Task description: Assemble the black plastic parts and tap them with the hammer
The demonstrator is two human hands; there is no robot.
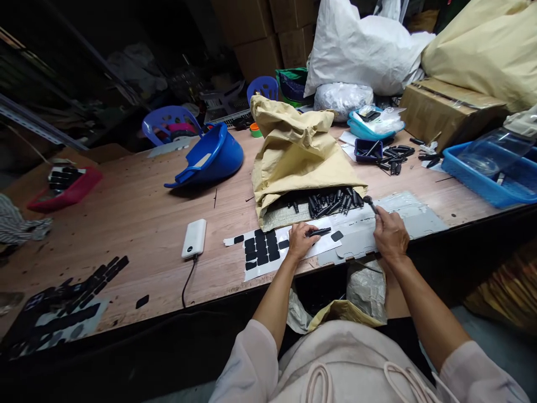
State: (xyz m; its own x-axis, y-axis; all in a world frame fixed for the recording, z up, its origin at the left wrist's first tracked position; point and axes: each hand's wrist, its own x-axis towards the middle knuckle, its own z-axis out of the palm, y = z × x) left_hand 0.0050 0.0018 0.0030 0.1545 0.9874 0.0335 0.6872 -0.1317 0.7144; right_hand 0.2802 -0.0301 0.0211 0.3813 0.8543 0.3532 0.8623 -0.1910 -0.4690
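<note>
Black tube [323,231], in left hand [299,239], jutting rightward

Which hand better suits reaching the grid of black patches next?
Probably the left hand: nearer the black patches, though it holds a black part. The right hand is farther off, gripping a tool.

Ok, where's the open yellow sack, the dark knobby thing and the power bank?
Open yellow sack [300,159]: head view, front of its cloth.
Dark knobby thing [368,200]: head view, its knob.
Power bank [195,235]: head view, its white face.

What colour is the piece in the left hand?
Black; the piece shows best in the head view.
</note>
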